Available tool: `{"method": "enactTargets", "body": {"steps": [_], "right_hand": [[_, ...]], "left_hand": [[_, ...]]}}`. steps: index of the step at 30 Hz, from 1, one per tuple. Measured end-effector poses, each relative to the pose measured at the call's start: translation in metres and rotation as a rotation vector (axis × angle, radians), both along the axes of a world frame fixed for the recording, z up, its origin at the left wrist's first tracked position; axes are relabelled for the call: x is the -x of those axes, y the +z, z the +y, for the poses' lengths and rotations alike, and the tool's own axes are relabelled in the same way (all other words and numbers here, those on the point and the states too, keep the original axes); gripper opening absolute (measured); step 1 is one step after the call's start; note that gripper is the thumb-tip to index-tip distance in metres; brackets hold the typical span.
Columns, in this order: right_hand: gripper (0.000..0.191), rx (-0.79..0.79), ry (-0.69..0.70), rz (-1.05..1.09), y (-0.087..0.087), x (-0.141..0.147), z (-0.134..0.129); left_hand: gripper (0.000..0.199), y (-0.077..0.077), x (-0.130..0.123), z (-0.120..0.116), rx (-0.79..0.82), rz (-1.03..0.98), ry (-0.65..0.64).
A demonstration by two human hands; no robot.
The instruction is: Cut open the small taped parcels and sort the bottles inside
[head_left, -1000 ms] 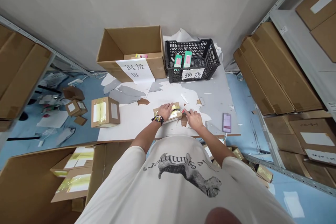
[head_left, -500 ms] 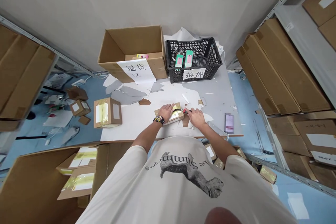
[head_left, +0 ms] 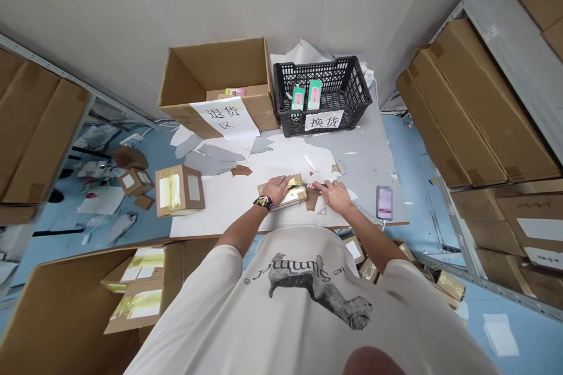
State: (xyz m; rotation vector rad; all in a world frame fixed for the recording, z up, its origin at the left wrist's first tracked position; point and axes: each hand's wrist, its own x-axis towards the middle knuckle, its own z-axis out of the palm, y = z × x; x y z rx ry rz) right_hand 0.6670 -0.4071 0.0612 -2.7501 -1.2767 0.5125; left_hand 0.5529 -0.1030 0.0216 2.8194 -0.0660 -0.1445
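Observation:
A small cardboard box with yellowish tape and a white label lies on the table in front of me. My left hand grips it from the left and presses it down. In my right hand is a utility knife with a red and black handle. Its blade points left at the right end of the box's taped top; whether the tip touches it I cannot tell.
A large open carton and a black plastic crate holding green-and-pink packs stand at the table's back. To the left sits a taped box; a phone lies right. Another open carton is at lower left.
My right hand with the knife has shifted slightly to the right, away from the box's middle. My left hand still holds the box. The view has tilted a little.

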Motion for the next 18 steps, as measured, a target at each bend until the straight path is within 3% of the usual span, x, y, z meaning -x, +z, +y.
{"method": "enactTargets", "body": {"steps": [7, 12, 15, 18], "right_hand": [[0.061, -0.067, 0.067, 0.029, -0.001, -0.021, -0.003], [0.061, -0.114, -0.265, -0.032, -0.006, -0.054, -0.042], [0.059, -0.193, -0.311, 0.01, -0.008, -0.053, -0.057], [0.058, -0.295, -0.349, 0.112, -0.014, -0.032, -0.053]], "left_hand": [[0.057, 0.004, 0.004, 0.006, 0.029, 0.013, -0.073], [0.054, 0.003, 0.009, 0.002, 0.056, -0.008, -0.056], [0.057, 0.006, -0.003, 0.006, 0.078, 0.021, 0.026], [0.061, 0.013, -0.024, 0.018, 0.079, 0.128, 0.115]]}}
